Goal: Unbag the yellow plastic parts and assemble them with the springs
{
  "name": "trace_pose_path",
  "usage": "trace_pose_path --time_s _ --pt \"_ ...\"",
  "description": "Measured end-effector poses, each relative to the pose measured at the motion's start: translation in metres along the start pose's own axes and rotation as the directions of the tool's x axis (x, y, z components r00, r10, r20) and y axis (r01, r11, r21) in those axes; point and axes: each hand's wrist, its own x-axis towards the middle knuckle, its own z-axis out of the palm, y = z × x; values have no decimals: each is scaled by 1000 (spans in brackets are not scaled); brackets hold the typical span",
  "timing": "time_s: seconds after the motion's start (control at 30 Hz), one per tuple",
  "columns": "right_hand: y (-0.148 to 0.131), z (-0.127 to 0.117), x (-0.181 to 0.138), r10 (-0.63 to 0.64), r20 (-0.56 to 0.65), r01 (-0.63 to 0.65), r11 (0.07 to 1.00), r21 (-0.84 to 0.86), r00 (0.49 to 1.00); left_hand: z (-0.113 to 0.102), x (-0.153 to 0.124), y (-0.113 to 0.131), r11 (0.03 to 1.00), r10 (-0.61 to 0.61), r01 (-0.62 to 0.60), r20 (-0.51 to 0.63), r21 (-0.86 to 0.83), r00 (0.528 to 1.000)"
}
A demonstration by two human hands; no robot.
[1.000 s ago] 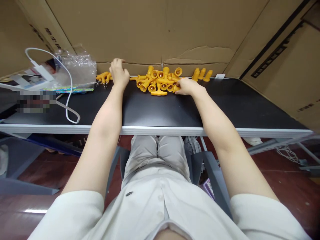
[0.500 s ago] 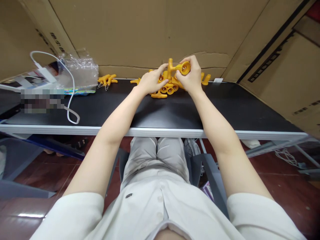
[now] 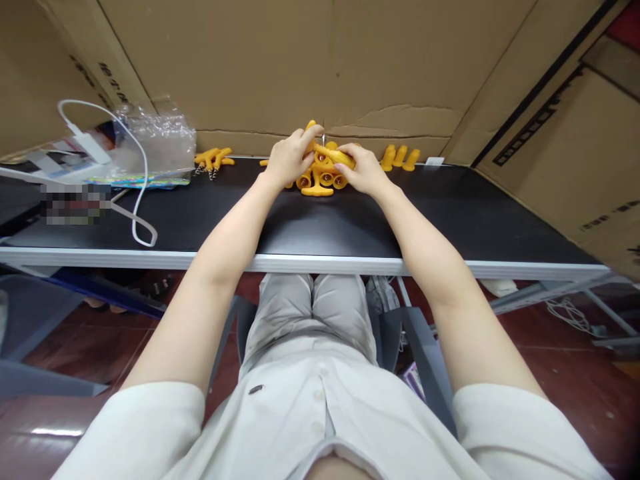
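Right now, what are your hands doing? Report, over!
Left hand and right hand both gripping one yellow corkscrew. Corkscrew spanning between them. Possibly in the way: heap of corkscrews close by.

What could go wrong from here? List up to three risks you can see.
The yellow piece held between the left hand and right hand is close to the cluster; if it slips, it could scatter the others.
The bare metal spirals on the handles at the left might scratch skin on contact.
The yellow sleeves standing beyond the right hand could topple if bumped.
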Motion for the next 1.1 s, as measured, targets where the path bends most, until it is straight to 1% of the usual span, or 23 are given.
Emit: trace_pose_path --time_s 0.07,0.13,0.27,0.33,0.47,0.63,0.7,0.77,0.9,1.0,1.1 --pt "4 2 1 -9 32 11 999 -47 999 0 0 1 1000 10 -10 25 4 1000" --pt "4 1 1 -3 37 7 994 -112 999 1 1 0 1000 9 -9 35 -2 999" --pt "-7 -6 0 11 -2 -11 972 -235 1000 8 4 -4 998 -25 26 27 -49 999" --pt "-13 -10 -1 21 6 -19 961 -274 1000 9 5 -6 998 -31 32 15 -53 999" --pt "-17 -11 -4 12 69 7 963 -268 998 7 4 -6 999 -35 35 -11 0 999" --pt "-19 -9 -4 47 126 -7 954 -300 991 4 2 -1 997 -67 66 16 42 998" --pt "-17 -9 -3 54 100 -21 951 -309 994 4 2 -2 997 -57 57 14 43 998" --pt "-12 -8 -2 52 46 -37 958 -286 998 5 2 -4 998 -49 48 5 48 999" --pt "8 -4 -1 41 -35 -47 976 -211 999 4 4 -7 997 -61 62 -17 46 998" --pt "23 -2 0 61 -85 -78 974 -212 994 2 5 -6 993 -114 114 -14 44 993" --pt "37 -4 2 132 -155 -165 961 -223 979 -2 5 -8 979 -203 203 -16 14 979"
